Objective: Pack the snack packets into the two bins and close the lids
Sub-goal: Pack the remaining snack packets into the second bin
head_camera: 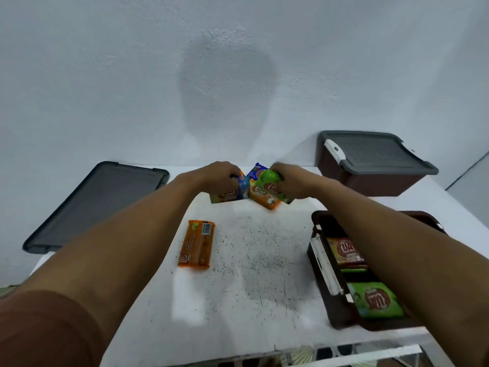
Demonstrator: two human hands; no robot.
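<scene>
At the far middle of the white table both my hands are in a small heap of snack packets. My left hand (219, 177) grips a blue and orange packet (239, 190). My right hand (293, 181) grips a green packet (268, 182) above an orange one (263, 198). A blue packet (256, 170) pokes out behind them. One orange packet (197, 243) lies alone nearer to me. At the right, an open brown bin (321, 263) holds several packets, partly hidden by my right forearm. A second brown bin (370, 178) stands at the back right with its grey lid (375, 154) on.
A loose grey lid (98, 202) lies flat at the left of the table. A white wall rises directly behind the table. The table's front edge (264, 356) runs close to me, with patterned floor beyond it.
</scene>
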